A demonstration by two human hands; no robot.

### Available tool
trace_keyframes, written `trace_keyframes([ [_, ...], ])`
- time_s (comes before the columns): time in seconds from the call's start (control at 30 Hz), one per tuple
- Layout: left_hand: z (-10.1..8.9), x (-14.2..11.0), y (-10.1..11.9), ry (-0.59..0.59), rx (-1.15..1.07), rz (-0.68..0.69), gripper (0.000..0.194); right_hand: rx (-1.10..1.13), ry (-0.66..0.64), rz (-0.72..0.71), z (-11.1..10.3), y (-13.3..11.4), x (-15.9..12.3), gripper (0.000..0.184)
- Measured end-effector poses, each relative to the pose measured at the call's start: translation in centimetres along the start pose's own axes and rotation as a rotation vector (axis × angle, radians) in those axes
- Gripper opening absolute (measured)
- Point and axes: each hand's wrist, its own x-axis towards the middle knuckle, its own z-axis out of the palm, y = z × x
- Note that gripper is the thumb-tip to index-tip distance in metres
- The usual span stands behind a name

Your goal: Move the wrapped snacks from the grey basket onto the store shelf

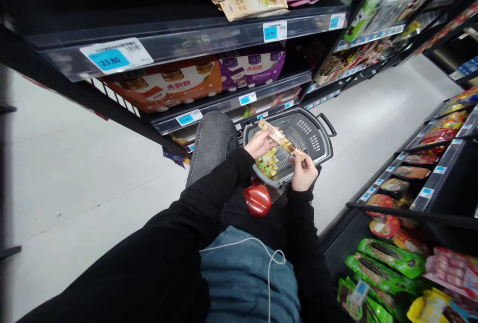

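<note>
A long, narrow beige-and-brown packet (283, 142) is stretched between my two hands, above a grey shopping basket (325, 150). Near the packet's upper left part, my left hand (259, 143) grips it with the fingers. My right hand (304, 171) pinches its lower right end between thumb and fingers. Several small yellow-green wrapped pieces (268, 163) lie in the basket, just below my left hand. What is printed on the packet is too small to read. My hands hide part of the basket's inside.
Shelving with price tags (116, 55) rises in front, holding beige packets (254, 5), an orange drink carton (175, 84) and a purple one (254, 66). My knee (214, 139) is left of the basket; a red object (257, 199) is below it. Green snack bags (392, 258) fill the right shelf.
</note>
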Motion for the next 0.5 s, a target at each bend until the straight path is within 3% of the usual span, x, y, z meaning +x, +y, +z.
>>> trace_keyframes([
  [0.1, -0.2, 0.2, 0.2, 0.071, 0.028, 0.06, 0.021, 0.128, 0.028, 0.141, 0.3, -0.2, 0.0, 0.038],
  [0.27, -0.5, 0.4, 0.6, 0.142, 0.182, 0.154, 0.022, 0.235, -0.257, 0.32, 0.5, 0.8, 0.0, 0.034],
  [0.4, -0.2, 0.1, 0.6, 0.12, 0.33, 0.179, 0.028, 0.229, -0.397, 0.379, 0.9, 2.0, -0.3, 0.036],
  [0.5, 0.1, -0.2, 0.5, 0.024, 0.416, 0.101, 0.033, 0.224, -0.387, 0.394, 1.3, 2.6, -0.5, 0.034],
])
